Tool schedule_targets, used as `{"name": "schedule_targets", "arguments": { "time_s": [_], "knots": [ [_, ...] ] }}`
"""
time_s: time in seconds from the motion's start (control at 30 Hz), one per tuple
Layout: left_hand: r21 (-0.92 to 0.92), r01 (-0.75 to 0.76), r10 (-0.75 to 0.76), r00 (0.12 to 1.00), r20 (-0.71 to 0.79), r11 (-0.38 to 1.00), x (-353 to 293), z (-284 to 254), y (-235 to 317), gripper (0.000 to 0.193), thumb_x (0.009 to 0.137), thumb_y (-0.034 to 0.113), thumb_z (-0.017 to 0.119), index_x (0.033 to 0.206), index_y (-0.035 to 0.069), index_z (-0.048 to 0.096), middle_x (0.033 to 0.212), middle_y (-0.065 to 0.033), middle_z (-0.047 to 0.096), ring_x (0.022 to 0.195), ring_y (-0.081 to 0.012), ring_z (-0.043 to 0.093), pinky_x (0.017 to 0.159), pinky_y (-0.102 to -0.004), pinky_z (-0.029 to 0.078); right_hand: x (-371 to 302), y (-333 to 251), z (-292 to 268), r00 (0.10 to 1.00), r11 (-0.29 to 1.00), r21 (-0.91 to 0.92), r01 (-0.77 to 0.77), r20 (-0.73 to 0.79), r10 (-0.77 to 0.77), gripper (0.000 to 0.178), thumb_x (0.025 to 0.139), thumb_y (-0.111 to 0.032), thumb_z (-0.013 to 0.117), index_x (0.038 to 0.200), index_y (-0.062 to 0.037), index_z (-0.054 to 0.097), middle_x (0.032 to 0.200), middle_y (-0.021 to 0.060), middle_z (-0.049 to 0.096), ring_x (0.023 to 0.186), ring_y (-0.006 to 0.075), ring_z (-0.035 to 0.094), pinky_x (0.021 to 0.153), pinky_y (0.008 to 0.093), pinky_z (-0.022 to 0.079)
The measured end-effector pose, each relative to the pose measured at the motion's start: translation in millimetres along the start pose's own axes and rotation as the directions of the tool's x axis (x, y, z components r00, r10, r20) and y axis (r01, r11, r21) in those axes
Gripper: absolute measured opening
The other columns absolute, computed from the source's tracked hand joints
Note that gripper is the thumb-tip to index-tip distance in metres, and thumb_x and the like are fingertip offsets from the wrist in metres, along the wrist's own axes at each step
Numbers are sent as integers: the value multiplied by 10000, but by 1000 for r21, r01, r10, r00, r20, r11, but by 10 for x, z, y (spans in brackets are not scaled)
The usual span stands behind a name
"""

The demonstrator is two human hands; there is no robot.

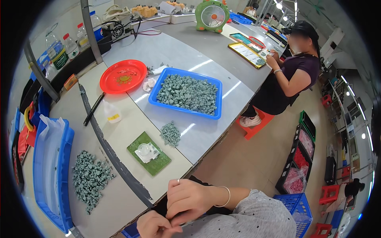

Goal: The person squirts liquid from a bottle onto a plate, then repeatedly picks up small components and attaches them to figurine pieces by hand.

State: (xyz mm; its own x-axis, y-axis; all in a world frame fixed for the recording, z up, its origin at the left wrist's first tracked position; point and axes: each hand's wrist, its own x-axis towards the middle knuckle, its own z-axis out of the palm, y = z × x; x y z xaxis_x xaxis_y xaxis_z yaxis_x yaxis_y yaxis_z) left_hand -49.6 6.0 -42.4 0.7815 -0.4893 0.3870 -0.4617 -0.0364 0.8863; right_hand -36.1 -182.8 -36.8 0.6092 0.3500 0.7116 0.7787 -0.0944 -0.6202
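My right hand (190,199), with a ring and a bracelet, is in front of the table's near edge, its fingers curled and pressed together. Just below it, my left hand (154,225) has its fingers closed, with its fingertips close to the right hand's. Whatever they pinch, if anything, is too small or hidden to make out. Nearest on the table is a green rectangular mat (158,163) bearing a small clear round plastic piece (146,152). Beyond it is a small heap of grey-green pieces (170,134). A bigger heap of similar pieces (89,178) lies to the left.
A blue tray (217,101) full of grey-green pieces sits beyond the mat, beside a red plate (106,81). A white squeeze bottle (111,112) and black pen (94,110) lie left. At far left stands a blue bin (63,174). A co-worker (295,71) sits at the far right.
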Motion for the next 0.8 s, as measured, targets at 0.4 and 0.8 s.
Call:
{"name": "schedule_targets", "arguments": {
  "time_s": [0.4, 0.8],
  "knots": [
    [75, -81, 99, 958, -268, 994, -23, 37, -27, 423, 525, 306, 840, 655, 55, 524, 594, 3, 480, 505, -118, 410, 470, -243, 286, 28, -16, -8, 999, 999, -1, 50, -11, -50, 149, 784, -166, 674, 839, -37, 623, 776, 25, 586, 592, 160, 511, 573, 286, 365],
    [364, -26, 118, 965, -234, 931, 13, 66, 73, 377, 536, 254, 832, 648, 68, 524, 567, 0, 471, 482, -125, 413, 432, -242, 280, 1, -22, -31, 995, 968, -229, 100, -8, -104, 172, 769, -154, 677, 867, -24, 625, 785, 33, 580, 578, 157, 506, 553, 282, 362]
  ]
}}
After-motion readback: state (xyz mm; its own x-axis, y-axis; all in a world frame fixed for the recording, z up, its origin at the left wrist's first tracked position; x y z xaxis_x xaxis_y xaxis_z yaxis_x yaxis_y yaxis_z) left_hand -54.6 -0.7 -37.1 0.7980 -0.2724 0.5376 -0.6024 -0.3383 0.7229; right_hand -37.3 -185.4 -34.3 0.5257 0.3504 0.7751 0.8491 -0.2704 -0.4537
